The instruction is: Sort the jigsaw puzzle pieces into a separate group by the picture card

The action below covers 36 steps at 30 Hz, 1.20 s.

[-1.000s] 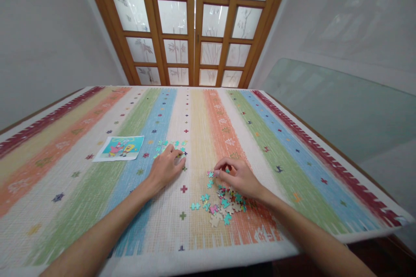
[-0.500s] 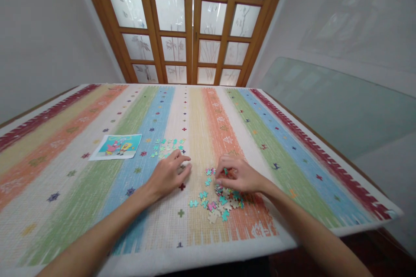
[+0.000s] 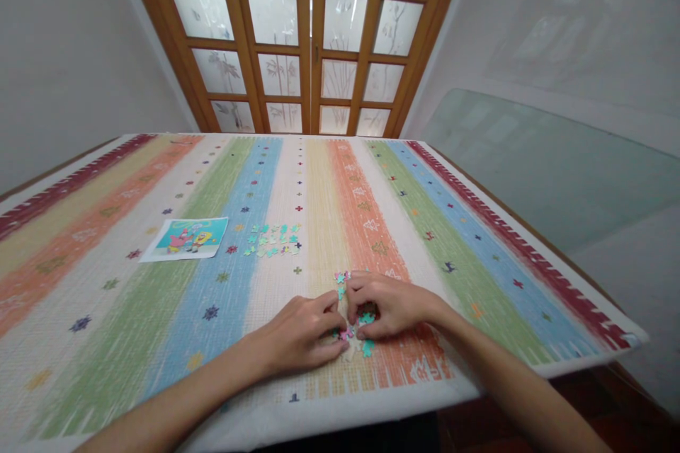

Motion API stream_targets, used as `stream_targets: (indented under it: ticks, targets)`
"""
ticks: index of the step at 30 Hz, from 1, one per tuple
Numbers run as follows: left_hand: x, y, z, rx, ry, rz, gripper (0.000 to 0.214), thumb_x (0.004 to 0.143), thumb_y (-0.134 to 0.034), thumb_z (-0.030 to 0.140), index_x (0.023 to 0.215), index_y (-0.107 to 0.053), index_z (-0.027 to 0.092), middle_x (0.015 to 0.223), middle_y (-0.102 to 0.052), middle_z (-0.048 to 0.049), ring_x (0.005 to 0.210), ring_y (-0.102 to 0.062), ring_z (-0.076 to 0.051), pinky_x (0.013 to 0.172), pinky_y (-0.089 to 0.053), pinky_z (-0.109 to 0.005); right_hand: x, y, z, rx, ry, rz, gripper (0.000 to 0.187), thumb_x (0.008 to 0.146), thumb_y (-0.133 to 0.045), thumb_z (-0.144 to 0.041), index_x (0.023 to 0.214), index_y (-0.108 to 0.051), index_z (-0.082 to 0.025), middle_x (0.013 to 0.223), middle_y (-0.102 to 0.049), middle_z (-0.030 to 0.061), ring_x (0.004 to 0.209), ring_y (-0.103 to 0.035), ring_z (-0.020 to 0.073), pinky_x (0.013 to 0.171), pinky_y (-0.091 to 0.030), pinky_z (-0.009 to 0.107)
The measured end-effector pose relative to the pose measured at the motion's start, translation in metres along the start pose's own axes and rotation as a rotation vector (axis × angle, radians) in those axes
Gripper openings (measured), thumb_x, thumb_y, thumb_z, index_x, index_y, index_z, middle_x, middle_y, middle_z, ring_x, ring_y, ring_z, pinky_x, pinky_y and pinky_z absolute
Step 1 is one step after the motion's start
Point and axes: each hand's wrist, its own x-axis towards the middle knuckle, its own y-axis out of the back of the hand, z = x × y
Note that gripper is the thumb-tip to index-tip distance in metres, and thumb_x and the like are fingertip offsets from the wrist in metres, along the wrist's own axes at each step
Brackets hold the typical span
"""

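Observation:
A pile of loose puzzle pieces, teal, pink and beige, lies on the striped tablecloth near the front edge. My left hand and my right hand meet over the pile and hide most of it. The fingers of both hands are curled down onto the pieces. A few stray pieces show just beyond the right hand's knuckles. Farther back lies a small group of teal pieces laid out flat, apart from both hands.
A printed cartoon picture lies on the cloth at the left. Wooden doors with frosted panes stand behind the table. A glass sheet leans against the wall at the right. The table's front edge is just below my hands.
My left hand has left the teal group and moved right and toward me to the loose pile. My right hand has drawn in slightly, and both hands now close over the pile.

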Motion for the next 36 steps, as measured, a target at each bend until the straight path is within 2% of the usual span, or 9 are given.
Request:
stream_targets:
  ticks: [6,10,12,18,21,26,31,36]
  targets:
    - [0.0,0.001,-0.001,0.023,0.026,-0.004,0.009,0.094,-0.06,0.023,0.096,-0.068,0.02,0.09,-0.058,-0.0016,0.072,-0.057,-0.013,0.063,-0.046,-0.024,0.0,0.0,0.001,-0.022,0.006,-0.009,0.022,0.07,-0.075,-0.01,0.089,-0.069,-0.018,0.089,-0.063,0.0017,0.088,-0.058,0.0182,0.087,-0.047,0.034]
    - [-0.001,0.005,-0.004,0.069,0.039,0.015,0.01,0.096,-0.059,0.025,0.091,-0.066,0.018,0.087,-0.055,-0.001,0.069,-0.054,-0.013,0.06,-0.043,-0.024,0.0,-0.001,0.0,-0.04,-0.014,-0.01,0.028,0.073,-0.083,-0.031,0.093,-0.068,-0.018,0.093,-0.061,0.0031,0.09,-0.057,0.019,0.082,-0.046,0.032]
    - [-0.002,0.007,-0.007,0.1,0.047,0.023,0.011,0.095,-0.059,0.024,0.088,-0.065,0.018,0.086,-0.055,-0.0011,0.067,-0.053,-0.012,0.059,-0.041,-0.024,0.0,-0.002,0.0,-0.062,-0.023,-0.004,0.033,0.073,-0.085,-0.036,0.094,-0.068,-0.018,0.093,-0.06,0.0033,0.091,-0.056,0.0195,0.082,-0.046,0.032]
    - [-0.002,0.007,-0.007,0.086,0.046,0.025,0.015,0.097,-0.055,0.024,0.088,-0.064,0.018,0.084,-0.054,-0.0007,0.066,-0.053,-0.012,0.059,-0.041,-0.024,0.0,-0.005,0.0,-0.068,-0.02,-0.016,0.032,0.07,-0.088,-0.031,0.091,-0.067,-0.018,0.091,-0.06,0.0021,0.089,-0.056,0.0192,0.087,-0.045,0.035]
    - [-0.002,0.005,-0.002,0.033,0.011,-0.005,0.011,0.096,-0.058,0.027,0.093,-0.065,0.02,0.088,-0.058,-0.0012,0.069,-0.056,-0.013,0.06,-0.044,-0.025,0.001,-0.005,-0.002,-0.044,-0.047,-0.021,0.032,0.069,-0.089,-0.027,0.089,-0.065,-0.017,0.089,-0.06,0.0012,0.087,-0.056,0.0183,0.084,-0.045,0.033]
    - [-0.004,0.002,0.002,0.041,-0.032,-0.063,0.01,0.093,-0.062,0.03,0.099,-0.062,0.021,0.097,-0.062,-0.002,0.081,-0.062,-0.016,0.064,-0.047,-0.025,0.002,-0.004,-0.004,-0.005,-0.09,-0.024,0.027,0.069,-0.083,-0.013,0.087,-0.063,-0.018,0.085,-0.059,-0.0009,0.084,-0.055,0.0159,0.08,-0.044,0.029]
    - [-0.004,-0.001,0.0,0.021,-0.032,-0.033,0.008,0.095,-0.058,0.024,0.1,-0.062,0.021,0.095,-0.063,-0.0021,0.079,-0.063,-0.015,0.066,-0.049,-0.025,0.003,-0.005,-0.004,0.032,-0.075,-0.036,0.022,0.073,-0.078,-0.011,0.086,-0.062,-0.018,0.088,-0.061,0.0004,0.086,-0.056,0.0164,0.086,-0.045,0.032]
    - [-0.004,-0.003,0.0,0.002,-0.029,-0.048,0.012,0.096,-0.053,0.021,0.103,-0.063,0.02,0.1,-0.064,-0.0033,0.083,-0.065,-0.015,0.066,-0.05,-0.024,0.004,-0.005,-0.006,0.071,-0.102,-0.053,0.019,0.074,-0.075,-0.009,0.085,-0.063,-0.018,0.083,-0.06,-0.0006,0.08,-0.056,0.0146,0.077,-0.045,0.027]
